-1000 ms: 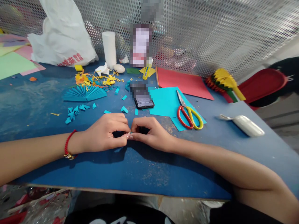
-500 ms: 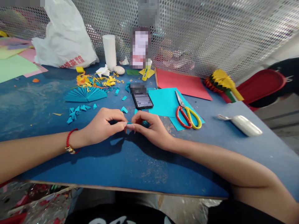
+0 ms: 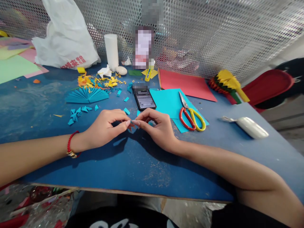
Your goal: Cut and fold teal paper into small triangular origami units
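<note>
My left hand (image 3: 106, 128) and my right hand (image 3: 158, 126) meet fingertip to fingertip above the blue table (image 3: 114, 172). Pinched between them is a small piece of blue paper (image 3: 132, 121), mostly covered by the fingers. Left of my hands lies a little heap of folded blue paper pieces (image 3: 74, 116), with a pleated blue paper fan (image 3: 86, 96) behind it. Loose blue scraps (image 3: 126, 111) rest just beyond my fingertips. To the right, scissors (image 3: 191, 115) with one red and one yellow handle lie on blue paper sheets (image 3: 166, 99).
A phone (image 3: 144, 98) lies beyond my hands, near a glue stick (image 3: 149, 73). Farther back are yellow shreds (image 3: 95, 81), a white roll (image 3: 111, 52), a white plastic bag (image 3: 67, 41) and red paper (image 3: 185, 84). A white pouch (image 3: 251, 127) lies at the right.
The fingertips of my right hand have shifted slightly, and its knuckles are raised a little. Less of the blue paper piece shows between my fingers. My left hand is nearly still.
</note>
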Tool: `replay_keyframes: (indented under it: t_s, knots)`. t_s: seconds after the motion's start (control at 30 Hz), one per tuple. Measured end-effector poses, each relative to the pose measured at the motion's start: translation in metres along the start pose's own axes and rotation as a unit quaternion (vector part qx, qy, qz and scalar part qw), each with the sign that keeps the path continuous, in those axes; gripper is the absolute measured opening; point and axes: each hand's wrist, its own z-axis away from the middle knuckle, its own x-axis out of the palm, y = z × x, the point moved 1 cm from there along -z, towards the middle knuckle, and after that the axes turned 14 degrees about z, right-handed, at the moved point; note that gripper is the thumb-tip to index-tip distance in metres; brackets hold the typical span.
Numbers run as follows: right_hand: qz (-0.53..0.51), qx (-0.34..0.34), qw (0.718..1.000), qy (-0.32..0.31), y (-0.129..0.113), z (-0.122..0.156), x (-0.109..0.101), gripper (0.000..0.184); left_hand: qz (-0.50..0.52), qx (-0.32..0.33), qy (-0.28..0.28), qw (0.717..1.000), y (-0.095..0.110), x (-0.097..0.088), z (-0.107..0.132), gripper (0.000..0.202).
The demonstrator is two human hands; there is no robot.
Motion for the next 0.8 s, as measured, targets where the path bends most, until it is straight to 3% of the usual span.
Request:
replay_keyframes:
  t_s: [0.13,0.27,0.33,0.5,0.63,0.7,0.8]
  knots:
    - [0.058,-0.06,0.996,0.028,0.003,0.0,-0.002,0.013,0.012,-0.01,-0.008,1.0,-0.001,0.001,-0.001,0.034]
    - [0.152,-0.182,0.97,0.056,0.006,0.0,-0.005,0.01,0.07,-0.033,-0.013,0.997,-0.002,0.002,-0.002,0.031]
    - [0.219,-0.254,0.939,0.083,0.007,0.001,-0.008,0.008,0.111,-0.055,-0.023,0.992,0.0,0.002,-0.003,0.03]
    - [0.371,-0.412,0.825,0.109,0.001,0.005,-0.02,0.013,0.177,-0.086,-0.04,0.98,0.003,0.002,-0.003,0.025]
    - [0.397,-0.475,0.78,0.093,-0.006,0.007,-0.029,0.018,0.224,-0.083,-0.074,0.968,-0.002,0.001,-0.002,0.025]
    - [0.388,-0.45,0.804,0.034,-0.009,0.007,-0.03,0.021,0.241,-0.083,-0.088,0.963,-0.006,0.001,-0.001,0.027]
    - [0.343,-0.333,0.873,-0.093,-0.01,0.005,-0.03,0.021,0.244,-0.087,-0.094,0.961,-0.011,0.002,0.0,0.026]
